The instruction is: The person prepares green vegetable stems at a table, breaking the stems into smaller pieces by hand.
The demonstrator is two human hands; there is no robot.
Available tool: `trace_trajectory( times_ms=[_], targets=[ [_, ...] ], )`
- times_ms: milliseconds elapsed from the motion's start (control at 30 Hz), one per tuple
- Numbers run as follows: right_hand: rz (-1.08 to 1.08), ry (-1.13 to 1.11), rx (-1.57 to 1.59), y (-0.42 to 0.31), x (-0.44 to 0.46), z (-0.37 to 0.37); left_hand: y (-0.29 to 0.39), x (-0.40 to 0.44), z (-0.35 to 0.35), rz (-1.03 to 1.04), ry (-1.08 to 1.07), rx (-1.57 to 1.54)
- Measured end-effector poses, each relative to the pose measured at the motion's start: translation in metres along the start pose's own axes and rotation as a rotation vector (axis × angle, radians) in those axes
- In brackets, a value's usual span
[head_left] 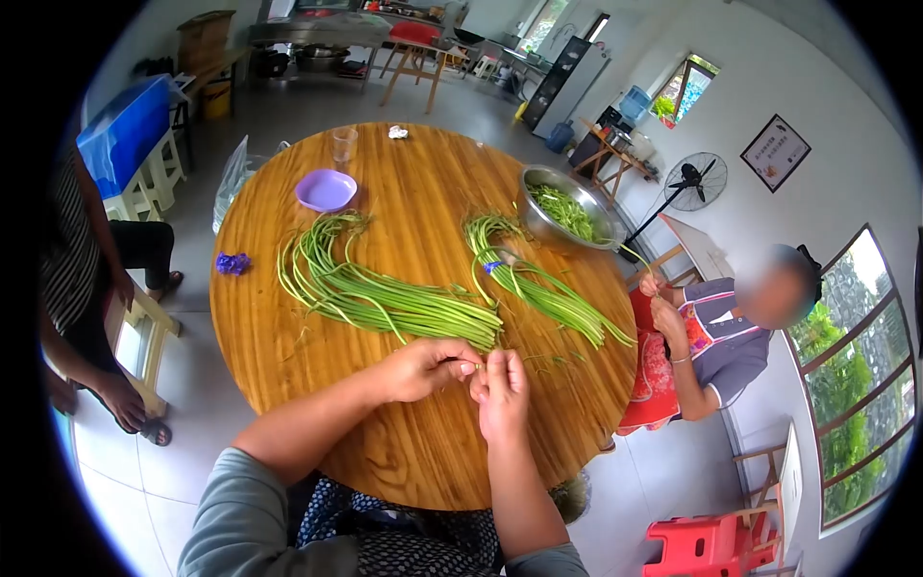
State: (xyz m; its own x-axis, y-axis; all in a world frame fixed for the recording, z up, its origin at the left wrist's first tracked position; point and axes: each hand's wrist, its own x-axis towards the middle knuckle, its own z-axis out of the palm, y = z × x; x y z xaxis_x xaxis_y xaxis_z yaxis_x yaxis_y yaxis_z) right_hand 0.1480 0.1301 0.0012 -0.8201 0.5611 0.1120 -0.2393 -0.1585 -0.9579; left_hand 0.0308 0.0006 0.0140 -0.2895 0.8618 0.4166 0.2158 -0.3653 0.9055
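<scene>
My left hand (428, 370) and my right hand (502, 389) meet over the near part of the round wooden table, thumbs and fingertips pinched together. Between them shows a small bit of green stem (479, 365), mostly hidden by the fingers. Just beyond my hands lies a large loose bunch of long green vegetable stems (385, 298), cut ends toward me. Right of it is a second bunch of stems (548, 293) with a blue tie (492, 266) around it. Small green scraps (553, 363) lie near my right hand.
A steel bowl (567, 207) of green pieces stands at the table's (423, 183) right edge. A purple bowl (326, 190), clear cup (345, 144) and purple bundle (233, 263) sit on the left side. A person (707, 337) at right holds a stem; another person (91, 288) is at left.
</scene>
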Motion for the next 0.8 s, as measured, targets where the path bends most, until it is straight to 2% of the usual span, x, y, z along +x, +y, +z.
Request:
trace_trajectory(
  times_ms=[33, 67, 133, 167, 200, 267, 300, 333, 400, 467, 533, 567, 600, 633, 667, 700, 767, 800],
  targets=[
    [0.071, 0.116, 0.188, -0.004, 0.002, 0.0, 0.0, -0.001, -0.001, -0.07, 0.022, 0.005],
    [0.058, 0.128, 0.179, -0.007, 0.006, -0.008, -0.002, 0.0, -0.001, -0.136, 0.039, 0.005],
    [0.141, 0.093, 0.627, -0.013, 0.018, -0.043, -0.008, 0.001, -0.002, -0.09, 0.041, -0.066],
    [0.151, 0.049, 0.746, -0.016, 0.021, -0.06, -0.006, 0.0, -0.005, -0.104, 0.057, -0.041],
    [0.134, 0.062, 0.731, -0.018, 0.022, -0.074, -0.004, 0.001, -0.005, -0.121, 0.078, -0.013],
    [0.176, 0.267, 0.835, -0.023, 0.024, -0.091, -0.005, 0.001, -0.003, -0.121, 0.068, 0.004],
    [0.205, 0.288, 0.851, -0.018, 0.023, -0.107, -0.003, 0.001, -0.003, -0.131, 0.07, 0.039],
    [0.194, 0.285, 0.849, -0.014, 0.02, -0.113, 0.001, 0.001, -0.001, -0.121, 0.066, 0.04],
    [0.393, 0.287, 0.783, -0.009, 0.015, -0.121, 0.005, 0.002, 0.005, -0.021, 0.025, 0.249],
    [0.418, 0.287, 0.789, -0.007, 0.025, -0.129, -0.003, 0.002, 0.008, 0.019, 0.008, 0.321],
    [0.412, 0.425, 0.847, -0.009, 0.058, -0.139, -0.006, 0.001, 0.009, 0.089, -0.025, 0.414],
    [0.346, 0.406, 0.819, -0.027, 0.081, -0.129, -0.007, 0.001, 0.01, 0.108, 0.001, 0.415],
    [0.219, 0.278, 0.856, -0.038, 0.114, -0.129, -0.005, 0.002, 0.01, 0.112, 0.0, 0.419],
    [0.14, 0.418, 0.774, -0.066, 0.153, -0.105, -0.003, 0.002, 0.009, 0.126, -0.01, 0.474],
    [0.101, 0.194, 0.79, -0.083, 0.197, -0.111, -0.002, 0.001, 0.01, 0.137, -0.026, 0.526],
    [0.023, 0.247, 0.537, -0.104, 0.237, -0.104, -0.003, 0.0, 0.011, 0.18, -0.01, 0.571],
    [0.046, 0.45, 0.267, -0.149, 0.277, -0.08, -0.002, 0.0, 0.011, 0.155, -0.017, 0.546],
    [0.042, 0.44, 0.265, -0.153, 0.283, -0.081, -0.001, 0.001, 0.009, 0.129, -0.011, 0.522]
  ],
)
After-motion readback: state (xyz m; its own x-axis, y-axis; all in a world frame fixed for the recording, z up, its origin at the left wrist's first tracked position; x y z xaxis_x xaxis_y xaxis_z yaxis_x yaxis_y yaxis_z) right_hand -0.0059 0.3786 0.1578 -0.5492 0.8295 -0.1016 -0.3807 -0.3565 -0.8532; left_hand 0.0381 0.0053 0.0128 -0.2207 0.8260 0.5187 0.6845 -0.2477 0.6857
